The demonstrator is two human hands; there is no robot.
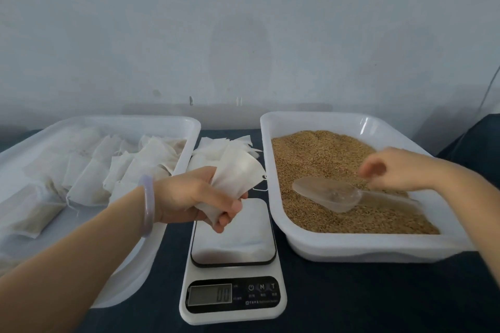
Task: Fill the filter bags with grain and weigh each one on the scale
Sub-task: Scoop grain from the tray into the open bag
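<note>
Gripping one filter bag [238, 171], the left hand [189, 197] hovers above the one scale [243, 238]. The right hand [397, 170], blurred, hangs over the one scoop [332, 193] on the grain [311, 154]; its grip I cannot tell. Two trays flank the scale: bag tray [130, 122], grain tray [351, 250].

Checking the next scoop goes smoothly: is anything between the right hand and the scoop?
Nothing visible does. The right hand hovers over the clear scoop, which lies bare on top of the grain in the white tray.

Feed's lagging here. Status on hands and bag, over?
Left hand grips bag over scale. Right hand above scoop, not gripping. Scale pan bare.
</note>
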